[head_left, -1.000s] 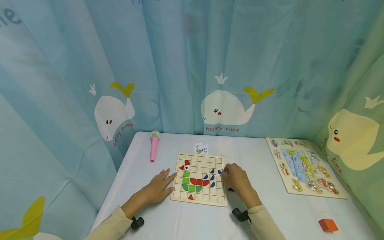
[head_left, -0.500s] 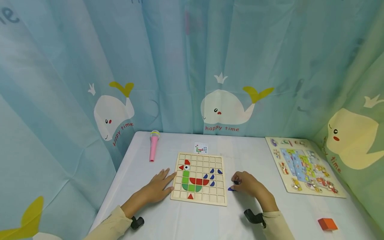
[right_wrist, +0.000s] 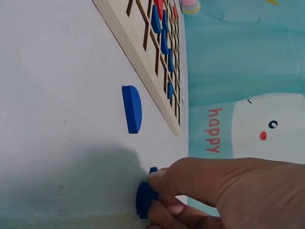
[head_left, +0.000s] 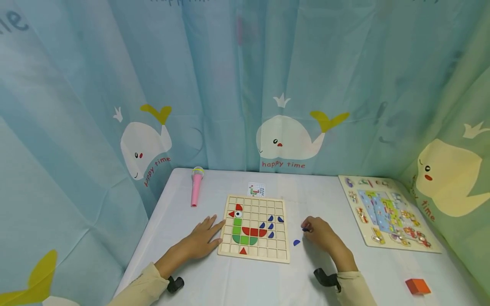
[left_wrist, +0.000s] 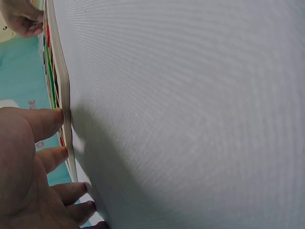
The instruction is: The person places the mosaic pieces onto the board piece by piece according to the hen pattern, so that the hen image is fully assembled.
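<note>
A square wooden grid board [head_left: 273, 250] lies on the white table, with red, green and blue pieces forming a bird. My left hand [head_left: 200, 240] rests at its left edge, fingers spread; in the left wrist view the thumb and a finger [left_wrist: 52, 155] touch the rim. To the right of the board, my right hand [head_left: 320, 233] pinches a blue piece [right_wrist: 144, 200] between thumb and fingers. A bit of blue also shows above the thumb; whether it is a second piece, I cannot tell. One blue half-round piece [head_left: 296, 242] lies between board and right hand.
A small picture card [head_left: 256, 189] lies behind the board. The pink toy microphone [head_left: 196, 187] is at back left. On the right are a picture puzzle board [head_left: 383, 212] and an orange block [head_left: 418, 286]. Curtains [head_left: 229, 85] hang behind the table.
My right hand has left the blue piece at the board's upper right and moved right to the loose pieces. It now holds blue there, slightly farther right. My left hand has stayed put.
</note>
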Demonstrator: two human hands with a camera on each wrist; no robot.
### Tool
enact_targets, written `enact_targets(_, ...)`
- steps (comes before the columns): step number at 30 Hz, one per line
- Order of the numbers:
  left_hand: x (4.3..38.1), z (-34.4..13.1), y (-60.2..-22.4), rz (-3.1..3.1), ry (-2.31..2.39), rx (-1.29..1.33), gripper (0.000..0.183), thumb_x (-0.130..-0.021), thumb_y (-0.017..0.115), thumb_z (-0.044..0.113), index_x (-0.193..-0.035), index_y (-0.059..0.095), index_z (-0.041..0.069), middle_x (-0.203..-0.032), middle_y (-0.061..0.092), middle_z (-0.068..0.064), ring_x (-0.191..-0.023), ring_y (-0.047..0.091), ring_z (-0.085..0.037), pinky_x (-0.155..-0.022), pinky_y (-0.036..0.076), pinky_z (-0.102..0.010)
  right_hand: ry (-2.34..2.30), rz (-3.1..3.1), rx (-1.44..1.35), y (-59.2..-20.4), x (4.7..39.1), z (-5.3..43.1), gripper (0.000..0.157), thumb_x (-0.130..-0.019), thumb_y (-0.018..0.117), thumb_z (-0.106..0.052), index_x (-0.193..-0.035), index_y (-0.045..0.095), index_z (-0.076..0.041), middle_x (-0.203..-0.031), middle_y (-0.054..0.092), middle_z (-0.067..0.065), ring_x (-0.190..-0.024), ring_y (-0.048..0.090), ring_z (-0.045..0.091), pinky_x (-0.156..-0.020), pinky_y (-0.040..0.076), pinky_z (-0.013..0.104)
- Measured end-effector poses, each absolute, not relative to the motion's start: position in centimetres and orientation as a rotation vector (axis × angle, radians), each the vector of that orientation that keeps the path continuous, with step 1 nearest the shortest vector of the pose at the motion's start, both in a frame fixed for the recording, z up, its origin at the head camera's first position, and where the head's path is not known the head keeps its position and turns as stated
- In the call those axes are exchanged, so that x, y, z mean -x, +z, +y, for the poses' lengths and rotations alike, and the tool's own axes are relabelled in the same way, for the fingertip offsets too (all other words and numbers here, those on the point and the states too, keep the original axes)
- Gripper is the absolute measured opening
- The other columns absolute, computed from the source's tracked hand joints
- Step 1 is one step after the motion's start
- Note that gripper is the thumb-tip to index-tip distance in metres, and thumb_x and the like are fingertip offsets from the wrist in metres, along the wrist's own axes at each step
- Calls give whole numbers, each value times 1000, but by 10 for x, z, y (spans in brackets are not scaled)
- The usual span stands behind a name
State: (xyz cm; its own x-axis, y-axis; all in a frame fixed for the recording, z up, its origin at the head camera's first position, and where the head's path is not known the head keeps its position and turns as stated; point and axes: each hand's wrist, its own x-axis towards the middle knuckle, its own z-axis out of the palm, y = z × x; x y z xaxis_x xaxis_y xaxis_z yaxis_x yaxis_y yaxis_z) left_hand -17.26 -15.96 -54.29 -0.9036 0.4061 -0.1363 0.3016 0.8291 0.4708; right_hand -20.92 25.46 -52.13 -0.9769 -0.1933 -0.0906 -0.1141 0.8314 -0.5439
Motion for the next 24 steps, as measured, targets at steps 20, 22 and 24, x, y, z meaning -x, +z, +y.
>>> enact_targets(20,174,-160,-543,2771,635,-535,61,-109,57,37,-165,39,19,-173,26,-19,-161,20,-43,-128,22,-62,-854,2972,118,-529,210,242,7,-98,70,-3,-100,72,3,-90,70,10,-80,61,21,-72,55,41)
enact_targets(22,174,-160,-544,2775,635,-535,61,-109,57,37,-165,39,19,-173,26,-19,-161,20,-43,-128,22,-62,-855,2984,101,-529,211,241,8,-99,69,-3,-100,72,4,-90,71,11,-79,61,21,-70,55,40)
enact_targets(24,174,-160,-544,2776,637,-536,61,-109,57,36,-165,39,19,-173,26,-20,-161,20,-43,-128,22,-63,-842,2999,60,-530,212,241,10,-99,68,-4,-101,72,5,-90,70,12,-78,61,22,-70,54,41)
